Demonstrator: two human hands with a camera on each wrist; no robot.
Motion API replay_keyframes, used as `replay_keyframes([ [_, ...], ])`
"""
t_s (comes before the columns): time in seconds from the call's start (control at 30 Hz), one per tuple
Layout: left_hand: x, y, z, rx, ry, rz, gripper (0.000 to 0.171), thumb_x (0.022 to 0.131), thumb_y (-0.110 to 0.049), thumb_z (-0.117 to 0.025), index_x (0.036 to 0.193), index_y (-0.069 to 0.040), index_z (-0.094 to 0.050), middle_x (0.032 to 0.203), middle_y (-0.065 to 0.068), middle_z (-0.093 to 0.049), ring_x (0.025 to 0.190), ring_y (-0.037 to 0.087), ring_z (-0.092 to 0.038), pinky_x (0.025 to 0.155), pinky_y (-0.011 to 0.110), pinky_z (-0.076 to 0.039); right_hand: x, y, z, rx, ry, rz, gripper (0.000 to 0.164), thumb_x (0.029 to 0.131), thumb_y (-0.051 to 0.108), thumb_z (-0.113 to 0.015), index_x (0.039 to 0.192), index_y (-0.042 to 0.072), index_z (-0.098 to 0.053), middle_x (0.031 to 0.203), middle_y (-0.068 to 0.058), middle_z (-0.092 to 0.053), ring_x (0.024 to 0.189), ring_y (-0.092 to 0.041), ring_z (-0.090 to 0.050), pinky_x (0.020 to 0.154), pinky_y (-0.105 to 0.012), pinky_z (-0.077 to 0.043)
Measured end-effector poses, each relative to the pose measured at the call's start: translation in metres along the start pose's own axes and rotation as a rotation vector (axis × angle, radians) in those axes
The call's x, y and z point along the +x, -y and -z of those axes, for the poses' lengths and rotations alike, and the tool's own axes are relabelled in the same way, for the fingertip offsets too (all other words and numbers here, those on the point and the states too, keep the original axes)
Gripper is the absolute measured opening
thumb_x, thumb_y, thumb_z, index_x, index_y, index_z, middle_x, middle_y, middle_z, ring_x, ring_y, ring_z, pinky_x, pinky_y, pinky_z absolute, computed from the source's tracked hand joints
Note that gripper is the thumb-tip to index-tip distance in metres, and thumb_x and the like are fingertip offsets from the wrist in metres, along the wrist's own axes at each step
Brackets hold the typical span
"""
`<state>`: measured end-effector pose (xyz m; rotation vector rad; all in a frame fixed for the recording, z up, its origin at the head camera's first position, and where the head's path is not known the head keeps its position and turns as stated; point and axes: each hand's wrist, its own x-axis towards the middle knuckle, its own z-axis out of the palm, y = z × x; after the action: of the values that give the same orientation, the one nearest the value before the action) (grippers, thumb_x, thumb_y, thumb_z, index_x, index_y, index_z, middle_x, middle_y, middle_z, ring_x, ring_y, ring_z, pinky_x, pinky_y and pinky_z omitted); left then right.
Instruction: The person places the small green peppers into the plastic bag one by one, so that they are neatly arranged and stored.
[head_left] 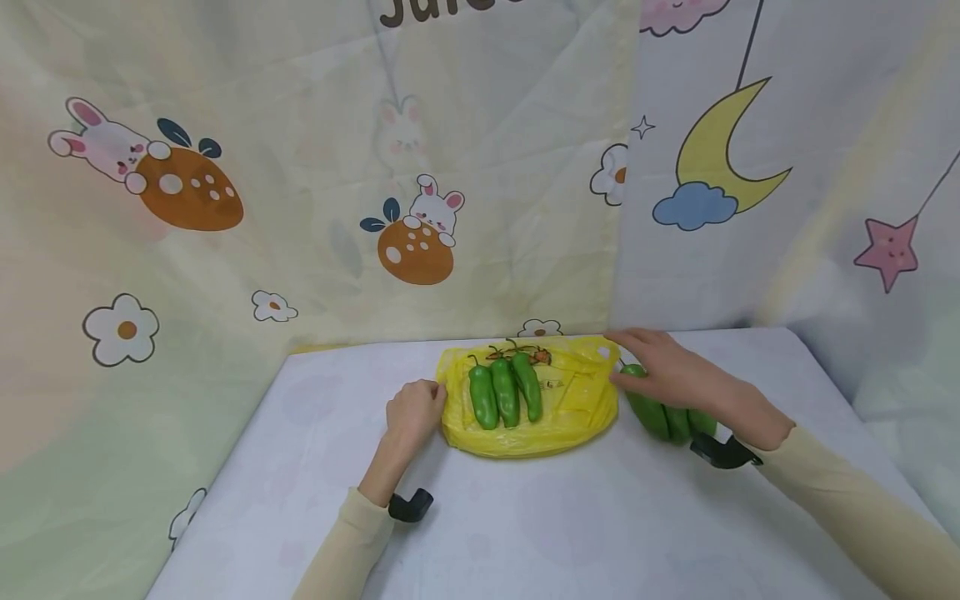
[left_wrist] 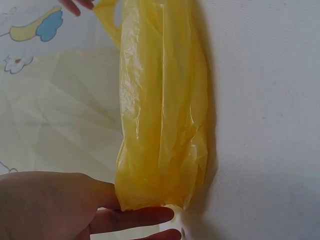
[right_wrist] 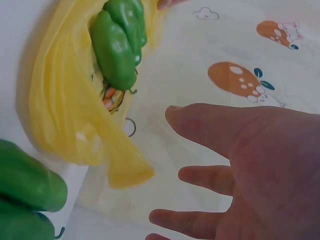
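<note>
A yellow plastic bag [head_left: 573, 421] lies on the white table, and three green peppers [head_left: 505, 396] sit side by side on it. At the bag's left end, my left hand [head_left: 412, 417] pinches the edge. The left wrist view has the index finger [left_wrist: 135, 219] under that edge, with other fingers below. Over the bag's right end reaches my right hand [head_left: 678, 379], its fingers spread, holding nothing. In the right wrist view the bag's handle [right_wrist: 131, 170] stands out a little apart from the thumb [right_wrist: 200, 120]. More green peppers [head_left: 652, 417] lie under the right hand, which partly hides them.
A printed cloth backdrop [head_left: 495, 167] with rabbits, flowers and a moon hangs right behind the table [head_left: 570, 525]. Small orange and dark shapes [head_left: 542, 357] show on the bag behind the peppers. Each wrist wears a black camera mount [head_left: 411, 506].
</note>
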<state>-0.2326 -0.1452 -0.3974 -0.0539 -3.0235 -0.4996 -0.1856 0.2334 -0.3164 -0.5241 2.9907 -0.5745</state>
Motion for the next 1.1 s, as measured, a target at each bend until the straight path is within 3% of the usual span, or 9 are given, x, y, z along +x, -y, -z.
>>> replay_keyframes([
  [0.5,0.001,-0.001,0.001,-0.021,0.006,-0.010,0.038,0.103,-0.029,-0.051,0.074,-0.010,-0.067,0.056,0.000,-0.049,0.052,0.015,-0.047,0.048,0.027,-0.034,-0.011,-0.042,0.009,-0.050,0.036,0.016,0.070,0.095,0.040,-0.066,0.151,0.007,-0.041,0.145,-0.034,-0.046,0.131,-0.056,-0.042,0.101,-0.072,-0.037],
  [0.8,0.003,-0.001,-0.001,-0.011,0.005,-0.014,0.038,0.103,-0.030,-0.051,0.074,-0.010,-0.067,0.056,0.000,-0.049,0.052,0.015,-0.047,0.047,0.028,-0.034,-0.019,-0.073,0.011,-0.063,0.213,-0.087,0.085,0.088,0.042,-0.074,0.152,0.002,-0.034,0.140,-0.036,-0.051,0.117,-0.048,-0.057,0.091,-0.064,-0.049],
  [0.97,0.002,0.000,0.002,-0.014,0.014,-0.010,0.037,0.103,-0.030,-0.052,0.076,-0.009,-0.068,0.057,0.000,-0.049,0.053,0.015,-0.047,0.048,0.028,-0.034,-0.023,-0.088,0.003,-0.033,0.288,-0.131,0.094,0.084,0.042,-0.078,0.153,0.000,-0.031,0.143,-0.038,-0.045,0.124,-0.056,-0.050,0.091,-0.067,-0.046],
  [1.1,0.001,0.001,0.006,-0.013,0.019,0.008,0.037,0.103,-0.031,-0.052,0.080,-0.009,-0.070,0.058,0.001,-0.050,0.054,0.016,-0.047,0.050,0.029,-0.034,-0.024,-0.095,-0.004,-0.021,0.302,-0.147,0.094,0.083,0.039,-0.080,0.152,-0.002,-0.032,0.145,-0.038,-0.043,0.124,-0.054,-0.050,0.095,-0.067,-0.044],
])
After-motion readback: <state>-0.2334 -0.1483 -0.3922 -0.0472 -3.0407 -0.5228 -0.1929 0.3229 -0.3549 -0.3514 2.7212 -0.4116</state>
